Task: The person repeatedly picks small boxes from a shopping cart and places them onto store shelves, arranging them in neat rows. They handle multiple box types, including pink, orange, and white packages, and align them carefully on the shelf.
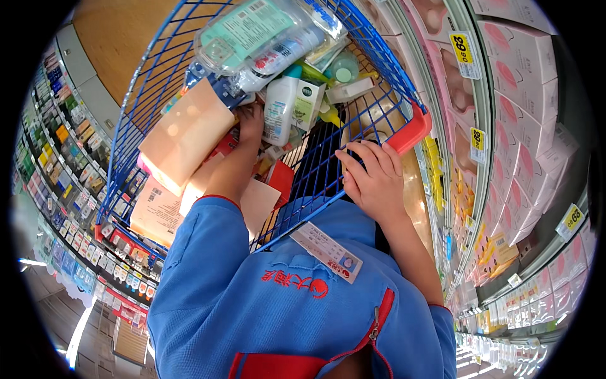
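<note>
My left hand (pixel 250 121) reaches down among the goods in a blue wire shopping cart (pixel 374 45), beside a white bottle with a teal cap (pixel 279 111); its fingertips are partly hidden, and a grip cannot be made out. A peach-coloured box (pixel 187 135) leans left of that wrist. Past the fingers lie a blue-and-white spray can (pixel 284 54) and a clear pack with a mint-green panel (pixel 246 33). A green-and-white carton (pixel 307 104) stands by the bottle. My right hand (pixel 371 175) rests on the cart's near side by its red corner piece (pixel 412 130), fingers apart.
Shelves of pink-and-white boxes (pixel 516 142) with price tags (pixel 465 54) rise close on the right. On the left, another shelf (pixel 71 180) carries many small packages. Grey cabinets (pixel 90 80) border the brown floor (pixel 102 35). Flat cartons (pixel 154 208) lie in the cart's near left part.
</note>
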Demonstrator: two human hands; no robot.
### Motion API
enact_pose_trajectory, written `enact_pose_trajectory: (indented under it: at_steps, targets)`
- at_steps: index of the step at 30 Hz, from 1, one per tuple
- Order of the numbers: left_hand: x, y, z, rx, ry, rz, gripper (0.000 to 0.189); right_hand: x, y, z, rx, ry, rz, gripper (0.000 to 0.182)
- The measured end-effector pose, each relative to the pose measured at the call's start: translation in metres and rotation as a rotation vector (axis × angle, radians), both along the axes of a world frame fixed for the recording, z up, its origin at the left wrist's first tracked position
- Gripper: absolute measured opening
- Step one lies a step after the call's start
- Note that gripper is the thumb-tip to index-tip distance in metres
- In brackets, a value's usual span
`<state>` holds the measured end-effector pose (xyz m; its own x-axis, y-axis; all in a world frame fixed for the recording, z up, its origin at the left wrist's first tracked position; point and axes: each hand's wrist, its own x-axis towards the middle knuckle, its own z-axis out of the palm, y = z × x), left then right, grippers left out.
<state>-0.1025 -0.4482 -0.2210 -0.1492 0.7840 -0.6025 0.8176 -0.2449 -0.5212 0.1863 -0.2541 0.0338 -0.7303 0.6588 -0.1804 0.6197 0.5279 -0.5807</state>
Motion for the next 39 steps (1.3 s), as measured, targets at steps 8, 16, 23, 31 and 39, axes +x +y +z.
enact_pose_trajectory:
  at_steps: [8,16,23,31,39]
  targets:
    - [-0.017,0.031,0.030,-0.223,-0.238,0.156,0.066,0.000,0.004,-0.001,0.003,0.026,0.000,0.027]
    - [-0.019,0.061,0.120,-0.038,-0.721,0.433,0.078,0.004,0.002,0.001,0.025,0.099,-0.015,0.025]
    - [0.016,0.097,0.210,0.289,-1.056,0.690,0.075,0.006,0.000,0.009,0.059,0.108,-0.010,0.031]
    - [0.045,0.151,0.265,0.148,-2.023,1.653,0.067,0.001,-0.003,0.033,-0.146,0.307,-0.245,0.072]
    - [0.120,0.154,0.321,-0.095,-1.979,1.599,0.063,0.034,-0.016,0.060,-0.574,0.732,-0.466,0.077]
